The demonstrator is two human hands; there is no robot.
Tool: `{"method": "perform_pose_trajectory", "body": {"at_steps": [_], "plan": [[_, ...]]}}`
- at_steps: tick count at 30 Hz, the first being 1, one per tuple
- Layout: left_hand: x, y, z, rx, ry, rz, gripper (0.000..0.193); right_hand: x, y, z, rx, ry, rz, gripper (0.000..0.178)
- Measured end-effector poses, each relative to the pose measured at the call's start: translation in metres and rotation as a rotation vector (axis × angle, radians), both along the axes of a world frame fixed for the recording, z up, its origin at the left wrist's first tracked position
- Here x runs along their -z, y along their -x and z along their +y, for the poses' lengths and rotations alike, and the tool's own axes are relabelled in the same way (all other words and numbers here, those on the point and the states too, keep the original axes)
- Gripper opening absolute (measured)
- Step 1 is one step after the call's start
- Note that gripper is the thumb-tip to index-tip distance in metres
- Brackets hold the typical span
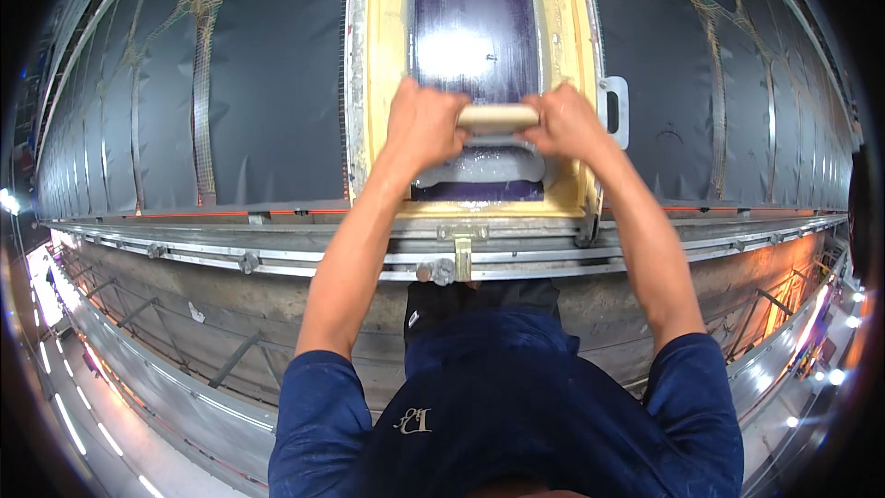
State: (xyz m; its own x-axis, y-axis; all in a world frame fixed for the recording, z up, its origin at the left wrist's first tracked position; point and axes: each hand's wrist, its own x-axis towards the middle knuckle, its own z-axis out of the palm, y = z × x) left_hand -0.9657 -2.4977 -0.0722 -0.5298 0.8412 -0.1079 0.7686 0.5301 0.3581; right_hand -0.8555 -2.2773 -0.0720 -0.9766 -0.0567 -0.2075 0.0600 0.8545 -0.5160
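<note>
Your left hand (pixel 426 122) and right hand (pixel 564 124) grip the wooden-handled squeegee (pixel 499 117) over the yellow-bordered purple printing screen (pixel 379 37)

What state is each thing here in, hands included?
Left hand: closed on the wooden bar's left end
Right hand: closed on its right end
Wooden bar: held crosswise above the purple panel
Purple panel: shiny, partly covered
Pale paste: wet-looking, smeared across the panel
Dark sheet: spread out, creased
Lamp: lit
</note>
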Motion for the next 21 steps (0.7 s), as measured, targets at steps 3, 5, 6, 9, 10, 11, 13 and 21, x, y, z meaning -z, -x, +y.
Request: {"method": "perform_pose_trajectory", "body": {"at_steps": [3, 5, 6, 9, 10, 11, 13, 21], "plan": [[-0.002, -0.049, -0.028, -0.031, -0.139, 0.064, 0.015, 0.0, -0.045, -0.025, -0.054, -0.123, 0.078, 0.03], [0.004, -0.066, -0.035, -0.061, -0.221, 0.152, 0.014, -0.017, -0.052, -0.026, -0.06, 0.003, 0.059, 0.038], [0.005, -0.071, -0.039, -0.067, -0.148, 0.159, 0.02, -0.019, -0.05, -0.021, 0.079, 0.044, 0.135, 0.04], [-0.004, -0.076, -0.042, -0.032, -0.138, 0.201, 0.024, -0.015, -0.043, 0.032, 0.498, -0.018, 0.355, 0.045], [-0.008, -0.076, -0.037, -0.01, -0.078, 0.196, 0.029, 0.005, -0.043, 0.06, 0.697, -0.169, 0.528, 0.041], [-0.01, -0.075, -0.037, 0.004, -0.078, 0.201, 0.03, 0.022, -0.038, 0.078, 0.951, -0.206, 0.463, 0.037], [-0.008, -0.076, -0.046, 0.011, -0.065, 0.2, 0.031, 0.038, -0.033, 0.091, 1.064, -0.062, 0.264, 0.034], [-0.017, -0.081, -0.072, -0.056, -0.236, 0.08, 0.034, -0.016, -0.034, 0.078, 1.097, 0.181, 0.253, 0.027]]}}
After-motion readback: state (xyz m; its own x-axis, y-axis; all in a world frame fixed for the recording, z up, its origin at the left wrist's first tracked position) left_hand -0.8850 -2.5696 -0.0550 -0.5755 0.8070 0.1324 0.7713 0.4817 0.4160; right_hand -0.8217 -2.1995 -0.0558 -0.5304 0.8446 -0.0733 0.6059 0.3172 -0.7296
